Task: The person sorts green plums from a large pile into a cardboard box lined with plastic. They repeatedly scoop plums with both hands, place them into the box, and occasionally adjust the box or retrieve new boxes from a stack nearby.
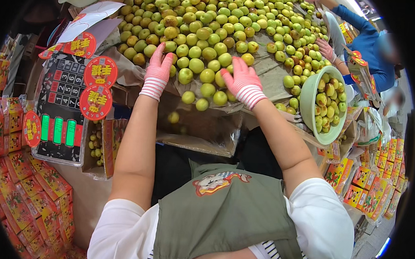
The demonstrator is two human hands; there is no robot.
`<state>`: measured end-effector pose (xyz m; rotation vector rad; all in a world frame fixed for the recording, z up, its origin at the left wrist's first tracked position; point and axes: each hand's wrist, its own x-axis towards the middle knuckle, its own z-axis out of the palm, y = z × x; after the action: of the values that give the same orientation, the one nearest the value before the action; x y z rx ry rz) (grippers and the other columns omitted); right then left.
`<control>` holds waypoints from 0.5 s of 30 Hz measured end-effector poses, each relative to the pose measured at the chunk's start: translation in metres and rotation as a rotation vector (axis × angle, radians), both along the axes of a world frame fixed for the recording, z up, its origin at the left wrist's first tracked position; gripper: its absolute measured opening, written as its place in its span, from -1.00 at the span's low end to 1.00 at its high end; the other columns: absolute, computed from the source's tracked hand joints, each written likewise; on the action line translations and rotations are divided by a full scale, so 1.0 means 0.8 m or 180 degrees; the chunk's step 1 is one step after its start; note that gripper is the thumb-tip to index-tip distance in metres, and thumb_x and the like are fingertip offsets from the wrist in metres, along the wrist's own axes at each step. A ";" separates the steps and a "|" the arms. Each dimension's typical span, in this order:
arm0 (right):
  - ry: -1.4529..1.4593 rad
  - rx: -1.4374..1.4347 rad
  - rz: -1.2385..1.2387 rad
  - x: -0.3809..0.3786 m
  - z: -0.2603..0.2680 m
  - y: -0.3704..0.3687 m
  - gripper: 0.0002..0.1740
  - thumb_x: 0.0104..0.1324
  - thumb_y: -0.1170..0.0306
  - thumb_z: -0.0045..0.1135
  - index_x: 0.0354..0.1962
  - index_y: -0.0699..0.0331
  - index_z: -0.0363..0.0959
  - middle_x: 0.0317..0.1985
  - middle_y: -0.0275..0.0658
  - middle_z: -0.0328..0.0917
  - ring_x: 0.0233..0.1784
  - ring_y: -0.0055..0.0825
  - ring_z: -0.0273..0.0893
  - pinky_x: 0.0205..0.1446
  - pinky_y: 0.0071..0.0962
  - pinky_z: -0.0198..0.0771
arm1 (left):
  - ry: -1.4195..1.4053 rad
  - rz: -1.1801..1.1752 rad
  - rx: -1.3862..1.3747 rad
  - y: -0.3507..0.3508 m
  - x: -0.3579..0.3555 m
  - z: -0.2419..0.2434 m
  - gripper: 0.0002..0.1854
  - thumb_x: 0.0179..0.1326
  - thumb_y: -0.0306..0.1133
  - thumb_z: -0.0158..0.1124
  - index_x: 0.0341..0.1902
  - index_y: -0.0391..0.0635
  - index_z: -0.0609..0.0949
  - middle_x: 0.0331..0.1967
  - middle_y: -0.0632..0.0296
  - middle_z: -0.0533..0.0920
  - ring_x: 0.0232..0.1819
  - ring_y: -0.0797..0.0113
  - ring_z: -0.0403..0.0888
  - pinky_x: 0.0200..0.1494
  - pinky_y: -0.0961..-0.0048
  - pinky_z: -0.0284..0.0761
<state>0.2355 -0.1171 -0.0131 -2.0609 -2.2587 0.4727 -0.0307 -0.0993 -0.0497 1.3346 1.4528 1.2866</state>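
Note:
A heap of green and brown-mottled jujubes (203, 34) covers the cloth-lined table before me. My left hand (158, 71), in a pink and white striped knit glove, lies flat at the heap's left side, fingertips against the fruit. In a matching glove, my right hand (245, 82) rests palm down with fingers spread, touching jujubes on its left. Neither hand grips anything. Between them, loose jujubes reach the table's near edge. One blurred jujube (173, 117) is below that edge, above an open cardboard box (199, 148) with clear plastic at its side.
A pale green basin (307, 99) of jujubes stands at right. A scale's keypad and display panel (61, 105) with red stickers is at left, beside a carton of fruit (109, 142). Printed boxes (34, 198) are stacked lower left. A co-worker's gloved hand (325, 49) touches the heap, upper right.

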 end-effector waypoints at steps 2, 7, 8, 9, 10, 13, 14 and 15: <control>0.0021 0.0153 0.0321 -0.011 -0.003 -0.020 -0.04 0.29 -0.22 -0.07 0.43 0.23 0.03 0.44 -0.05 0.13 0.32 0.03 0.24 0.44 -0.06 0.14 | -0.0091 -0.0047 0.0018 0.005 0.002 -0.008 -0.41 0.37 -0.25 0.21 0.40 -0.19 0.35 0.19 0.01 0.50 0.14 0.27 0.52 0.22 0.38 0.43; 0.0632 0.0751 0.1407 -0.025 0.012 -0.043 -0.45 0.30 0.12 0.07 0.21 0.10 0.40 0.27 -0.05 0.37 0.36 -0.08 0.29 0.47 -0.04 0.12 | 0.0311 -0.0077 0.0131 0.014 -0.013 -0.044 -0.41 0.34 -0.22 0.23 0.39 -0.13 0.38 0.24 -0.03 0.46 0.19 0.17 0.50 0.25 0.33 0.41; 0.1116 0.0850 0.1432 -0.024 0.006 -0.015 -0.52 0.31 0.18 0.06 0.16 0.11 0.45 0.21 -0.08 0.44 0.32 -0.12 0.35 0.45 -0.08 0.17 | 0.0418 -0.0055 0.0156 0.014 -0.016 -0.047 -0.41 0.33 -0.22 0.23 0.39 -0.13 0.38 0.26 -0.04 0.45 0.20 0.16 0.50 0.27 0.32 0.40; 0.1592 0.0934 0.1430 -0.023 0.000 0.011 -0.59 0.32 0.25 0.06 0.11 0.13 0.50 0.15 -0.10 0.50 0.29 -0.15 0.41 0.43 -0.11 0.21 | 0.0513 -0.0053 0.0169 0.013 -0.016 -0.049 -0.41 0.33 -0.22 0.23 0.39 -0.13 0.38 0.27 -0.04 0.44 0.22 0.14 0.49 0.28 0.32 0.39; 0.2193 0.1235 0.1201 -0.028 0.004 0.040 -0.71 0.34 0.32 0.01 -0.04 0.14 0.59 -0.01 -0.15 0.62 0.08 -0.16 0.56 0.28 -0.22 0.39 | 0.0435 -0.0080 0.0086 0.012 -0.012 -0.046 -0.41 0.33 -0.22 0.23 0.39 -0.12 0.39 0.30 -0.06 0.41 0.26 0.11 0.47 0.31 0.30 0.36; 0.1473 0.0860 0.0488 -0.029 0.007 0.150 -0.61 0.36 0.20 -0.08 0.05 0.07 0.56 0.06 -0.17 0.59 0.11 -0.16 0.54 0.22 -0.30 0.44 | 0.0277 -0.0141 0.0155 0.014 -0.012 -0.049 -0.41 0.33 -0.25 0.24 0.39 -0.11 0.38 0.30 -0.05 0.41 0.26 0.12 0.46 0.31 0.30 0.36; 0.1218 0.0844 0.0652 -0.023 -0.005 0.187 -0.60 0.35 0.17 -0.08 0.07 0.01 0.56 0.11 -0.20 0.57 0.11 -0.17 0.54 0.22 -0.30 0.44 | 0.0282 -0.0175 0.0189 0.016 -0.006 -0.047 -0.42 0.33 -0.25 0.24 0.39 -0.11 0.38 0.30 -0.04 0.40 0.25 0.13 0.47 0.31 0.30 0.37; 0.0725 0.0478 0.0598 -0.040 0.000 0.202 -0.56 0.34 0.20 -0.12 0.13 -0.10 0.52 0.13 -0.25 0.56 0.14 -0.18 0.54 0.23 -0.28 0.44 | 0.0309 -0.0145 0.0204 0.013 -0.008 -0.047 -0.42 0.33 -0.26 0.24 0.39 -0.11 0.38 0.30 -0.04 0.40 0.25 0.14 0.47 0.30 0.29 0.38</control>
<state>0.2035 0.0448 -0.0134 -1.6437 -2.2826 0.5015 -0.0372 -0.0889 -0.0871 1.4822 1.4486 1.2638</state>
